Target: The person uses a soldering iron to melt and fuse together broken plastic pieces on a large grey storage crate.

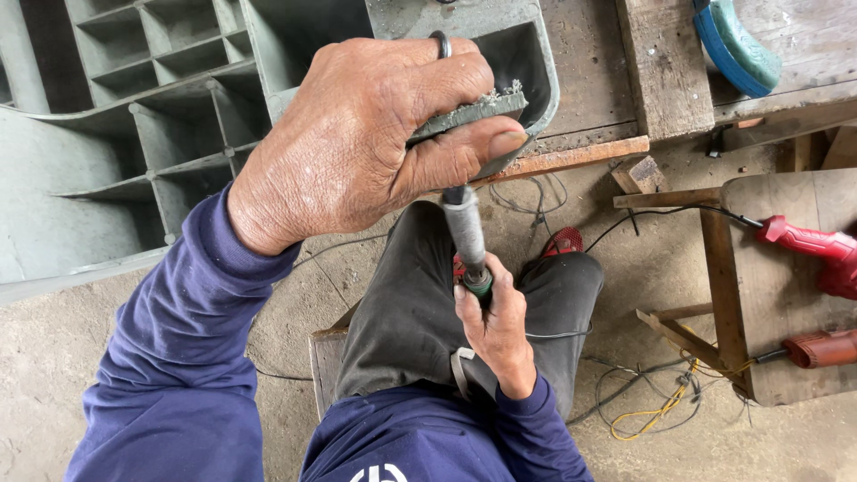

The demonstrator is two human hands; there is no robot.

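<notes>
My left hand (pixel 375 134), with a dark ring on one finger, grips the rough rim of a grey-green moulded part (pixel 178 98) with ribbed compartments. The thumb presses on the edge where burrs stick up. My right hand (pixel 495 326) holds a grey rod-shaped tool (pixel 466 234) by its green end, its tip pointing up against the underside of that rim, just below my left thumb. I sit on a wooden stool (pixel 323 366), in dark trousers and a blue long-sleeved shirt.
A wooden bench (pixel 759 295) at right carries two red power tools (pixel 817 250), with cables and yellow wire on the concrete floor (pixel 54 375). Wood planks (pixel 665 67) and a blue-green curved part (pixel 736 45) lie at top right.
</notes>
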